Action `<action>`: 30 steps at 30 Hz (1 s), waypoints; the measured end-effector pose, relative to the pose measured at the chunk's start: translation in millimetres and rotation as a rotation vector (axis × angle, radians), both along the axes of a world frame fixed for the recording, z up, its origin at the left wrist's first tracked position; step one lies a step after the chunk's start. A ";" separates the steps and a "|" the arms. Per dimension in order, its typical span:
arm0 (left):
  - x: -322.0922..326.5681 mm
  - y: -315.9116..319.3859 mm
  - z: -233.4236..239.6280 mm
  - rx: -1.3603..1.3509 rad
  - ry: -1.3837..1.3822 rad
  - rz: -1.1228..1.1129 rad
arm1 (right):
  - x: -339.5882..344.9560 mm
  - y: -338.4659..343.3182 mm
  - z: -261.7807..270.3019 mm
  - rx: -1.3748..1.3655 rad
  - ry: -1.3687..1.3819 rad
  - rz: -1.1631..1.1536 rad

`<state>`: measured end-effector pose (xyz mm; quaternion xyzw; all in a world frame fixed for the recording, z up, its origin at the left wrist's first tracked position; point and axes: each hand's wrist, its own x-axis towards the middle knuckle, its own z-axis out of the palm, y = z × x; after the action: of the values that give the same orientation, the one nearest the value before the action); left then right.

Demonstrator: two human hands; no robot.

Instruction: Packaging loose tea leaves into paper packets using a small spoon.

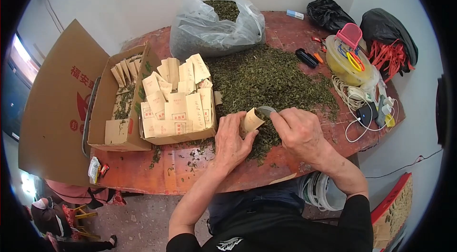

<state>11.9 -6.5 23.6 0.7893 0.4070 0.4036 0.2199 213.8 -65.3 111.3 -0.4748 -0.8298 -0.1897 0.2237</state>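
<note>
My left hand (232,140) holds a small brown paper packet (252,122) upright at a tilt, its mouth open. A metal scoop (265,110) is gripped in my right hand (296,127), its tip close by the packet's mouth; how much it carries is hard to see. Beneath and behind both hands spreads a heap of dried tea leaves (264,77) on the red wooden table (214,182). Just left of my left hand stands a cardboard box (185,139) packed with upright paper packets (175,106).
A clear plastic bag (217,34) of leaves stands at the back. Another carton (119,146) holds packets at left. A plastic tub (348,70), a stapler (306,58), cables (357,129) and black bags (326,11) lie at right. A person (53,216) sits lower left.
</note>
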 end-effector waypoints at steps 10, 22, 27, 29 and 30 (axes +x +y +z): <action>-7.4 -0.9 -5.7 -0.009 -0.049 0.008 | 38.2 -5.1 -9.5 -0.142 0.092 -0.238; -0.4 2.5 -7.5 -0.012 -0.019 0.022 | 36.6 40.0 -78.3 -0.289 0.409 -0.210; -14.7 -3.9 -10.2 -0.011 -0.181 0.025 | 15.7 51.3 -83.8 -0.321 0.620 -0.061; -8.2 -3.7 -15.3 0.008 -0.208 -0.013 | 21.6 44.2 -77.0 -0.396 0.652 -0.111; -1.4 -7.4 -16.5 0.034 -0.286 -0.015 | 27.2 41.1 -80.6 -0.387 0.693 -0.091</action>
<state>10.4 -13.8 7.1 0.7303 0.3586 0.5173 0.2654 241.0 -24.2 30.7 -0.5804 -0.7036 0.1318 0.3882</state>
